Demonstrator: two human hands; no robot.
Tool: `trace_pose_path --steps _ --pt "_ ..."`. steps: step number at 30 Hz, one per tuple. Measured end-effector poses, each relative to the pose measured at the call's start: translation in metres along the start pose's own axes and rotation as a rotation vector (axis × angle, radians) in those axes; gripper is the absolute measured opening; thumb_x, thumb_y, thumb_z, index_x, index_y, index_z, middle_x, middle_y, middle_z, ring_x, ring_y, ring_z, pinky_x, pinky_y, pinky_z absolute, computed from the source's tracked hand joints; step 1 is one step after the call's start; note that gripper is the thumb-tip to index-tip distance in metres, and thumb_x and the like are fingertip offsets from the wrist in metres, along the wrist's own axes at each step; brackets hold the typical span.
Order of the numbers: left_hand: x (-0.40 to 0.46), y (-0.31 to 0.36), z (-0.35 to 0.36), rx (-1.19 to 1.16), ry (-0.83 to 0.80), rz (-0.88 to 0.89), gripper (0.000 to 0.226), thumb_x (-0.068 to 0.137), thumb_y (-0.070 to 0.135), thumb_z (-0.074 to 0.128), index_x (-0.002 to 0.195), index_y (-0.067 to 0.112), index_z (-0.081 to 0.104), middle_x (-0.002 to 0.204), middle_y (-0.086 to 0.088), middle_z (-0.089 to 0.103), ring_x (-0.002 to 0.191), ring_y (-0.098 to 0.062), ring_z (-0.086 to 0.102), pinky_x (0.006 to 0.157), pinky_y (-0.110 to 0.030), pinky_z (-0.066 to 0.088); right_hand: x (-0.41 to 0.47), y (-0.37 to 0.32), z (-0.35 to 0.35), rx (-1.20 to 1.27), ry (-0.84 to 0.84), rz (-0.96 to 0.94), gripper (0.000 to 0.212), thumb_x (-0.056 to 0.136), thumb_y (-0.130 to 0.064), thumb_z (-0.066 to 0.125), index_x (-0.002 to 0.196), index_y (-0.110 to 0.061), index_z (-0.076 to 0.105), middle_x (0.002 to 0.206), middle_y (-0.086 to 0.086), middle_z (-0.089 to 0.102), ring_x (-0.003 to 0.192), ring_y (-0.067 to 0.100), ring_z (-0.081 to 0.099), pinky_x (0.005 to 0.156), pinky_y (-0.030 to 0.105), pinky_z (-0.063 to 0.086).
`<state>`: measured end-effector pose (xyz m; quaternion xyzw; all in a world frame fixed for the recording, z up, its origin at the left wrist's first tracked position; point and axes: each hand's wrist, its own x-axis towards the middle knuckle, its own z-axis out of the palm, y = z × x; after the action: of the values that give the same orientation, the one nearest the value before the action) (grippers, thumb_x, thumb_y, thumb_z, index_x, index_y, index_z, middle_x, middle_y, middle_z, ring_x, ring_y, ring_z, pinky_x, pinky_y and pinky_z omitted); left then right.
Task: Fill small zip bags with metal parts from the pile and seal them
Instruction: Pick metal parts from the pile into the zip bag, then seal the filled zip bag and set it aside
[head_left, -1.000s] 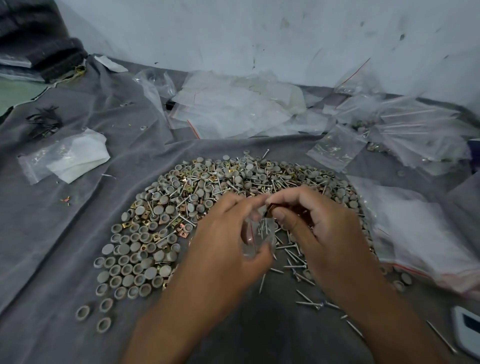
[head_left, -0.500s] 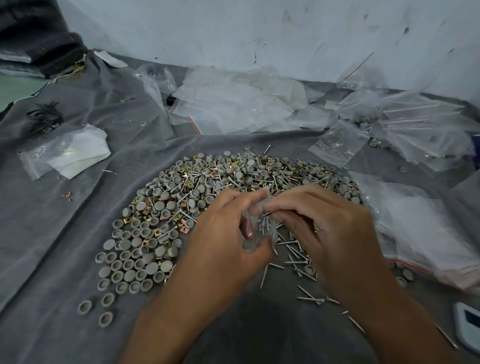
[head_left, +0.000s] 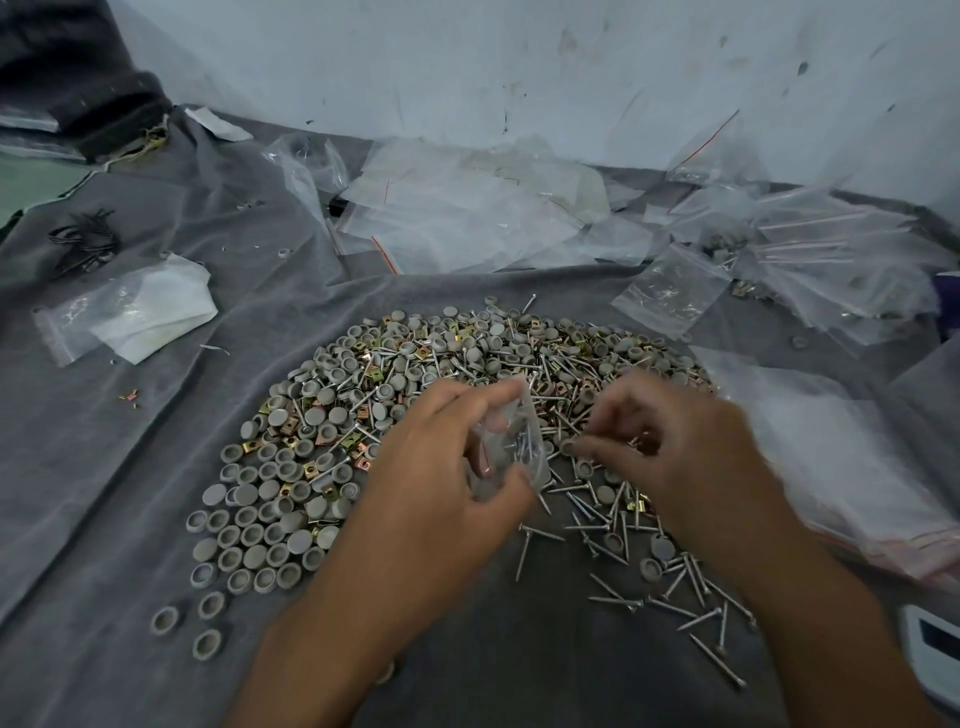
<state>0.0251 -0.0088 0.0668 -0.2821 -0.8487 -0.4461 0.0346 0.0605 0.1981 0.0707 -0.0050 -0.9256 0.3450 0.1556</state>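
Grey caps (head_left: 270, 540), brass-yellow clips (head_left: 372, 375), silver screws (head_left: 670, 605), grey cloth (head_left: 104, 467)

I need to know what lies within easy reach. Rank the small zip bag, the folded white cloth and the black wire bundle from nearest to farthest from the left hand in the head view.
1. Small zip bag: pinched in the left hand, over the pile.
2. Folded white cloth: far to the left, inside a clear bag.
3. Black wire bundle: farthest, at the far left.

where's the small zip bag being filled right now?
Head view, centre frame: the small zip bag is held in the left hand, above the near edge of the parts pile, with the right hand just to its right.
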Motion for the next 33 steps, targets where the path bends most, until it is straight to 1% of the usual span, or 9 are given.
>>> trace_pose_path --steps 3,5,7,9,13,17,20,26,33 --pt "-0.001 -0.002 -0.001 -0.007 0.022 -0.006 0.056 0.080 0.053 0.059 0.134 0.038 0.056 0.102 0.027 0.049 0.096 0.002 0.054 0.072 -0.009 0.041 0.001 0.016 0.020 -0.181 -0.275 0.129 0.023 0.080 -0.035 0.082 0.078 -0.037 0.059 0.079 -0.019 0.065 0.076 -0.003 0.063 0.073 0.030 0.057" --pt "-0.001 -0.002 -0.002 -0.008 0.025 -0.005 0.068 0.073 0.070 0.060 0.134 0.041 0.055 0.104 0.027 0.049 0.098 0.002 0.054 0.075 -0.009 0.043 0.003 0.020 0.027 -0.204 -0.264 0.158 0.018 0.083 -0.033 0.080 0.082 -0.035 0.061 0.082 -0.018 0.066 0.077 -0.002 0.062 0.075 0.034 0.056" --pt "-0.001 -0.002 -0.003 0.015 0.010 -0.006 0.077 0.065 0.075 0.065 0.135 0.045 0.051 0.106 0.027 0.048 0.101 0.004 0.052 0.076 -0.011 0.046 0.003 0.021 0.028 -0.144 -0.118 0.129 0.014 0.088 -0.030 0.076 0.091 -0.038 0.064 0.089 -0.020 0.066 0.083 -0.005 0.062 0.074 0.026 0.054" --pt "-0.001 0.000 -0.005 0.037 -0.008 0.015 0.067 0.072 0.058 0.069 0.135 0.043 0.052 0.105 0.027 0.047 0.098 0.004 0.052 0.074 -0.014 0.049 0.003 0.014 0.026 0.042 0.029 0.022 0.015 0.097 -0.034 0.066 0.111 -0.038 0.066 0.105 -0.023 0.068 0.098 -0.006 0.063 0.080 0.016 0.051" --pt "0.001 0.000 -0.010 0.042 -0.024 0.104 0.059 0.079 0.017 0.067 0.133 0.037 0.059 0.103 0.025 0.053 0.092 0.001 0.056 0.075 -0.008 0.042 0.003 -0.004 0.022 0.415 -0.089 -0.142 0.031 0.103 -0.037 0.055 0.133 -0.034 0.061 0.130 -0.020 0.065 0.125 0.006 0.059 0.100 0.020 0.046" --pt "0.003 -0.003 -0.015 -0.053 0.057 0.150 0.048 0.083 0.015 0.070 0.124 0.041 0.063 0.104 0.026 0.066 0.089 0.004 0.063 0.069 -0.004 0.044 0.003 -0.011 0.023 0.546 0.032 -0.094 0.013 0.094 -0.037 0.065 0.104 -0.033 0.070 0.098 -0.011 0.071 0.091 0.009 0.068 0.077 0.019 0.051" --pt "0.005 -0.008 -0.013 -0.306 0.193 0.074 0.042 0.083 0.017 0.072 0.118 0.039 0.063 0.101 0.015 0.072 0.093 -0.007 0.070 0.078 -0.015 0.053 0.002 -0.013 0.021 0.683 0.109 -0.031 0.009 0.091 -0.038 0.068 0.095 -0.031 0.072 0.087 -0.005 0.071 0.078 0.007 0.066 0.065 0.018 0.053" --pt "0.008 -0.010 -0.015 -0.580 0.290 -0.034 0.035 0.078 0.028 0.080 0.109 0.028 0.065 0.094 0.000 0.076 0.089 -0.016 0.073 0.076 -0.020 0.056 -0.002 -0.017 0.022 0.627 0.102 -0.021 0.015 0.093 -0.045 0.063 0.097 -0.032 0.070 0.086 -0.004 0.069 0.076 0.010 0.064 0.067 0.019 0.051" --pt "0.007 -0.001 -0.010 -0.425 0.296 0.040 0.043 0.073 0.029 0.082 0.112 0.032 0.062 0.100 0.009 0.075 0.097 -0.014 0.072 0.086 -0.023 0.054 -0.008 -0.033 0.035 0.656 0.122 -0.078 0.013 0.099 -0.035 0.057 0.097 -0.025 0.065 0.083 -0.005 0.064 0.072 0.006 0.059 0.064 0.019 0.048"
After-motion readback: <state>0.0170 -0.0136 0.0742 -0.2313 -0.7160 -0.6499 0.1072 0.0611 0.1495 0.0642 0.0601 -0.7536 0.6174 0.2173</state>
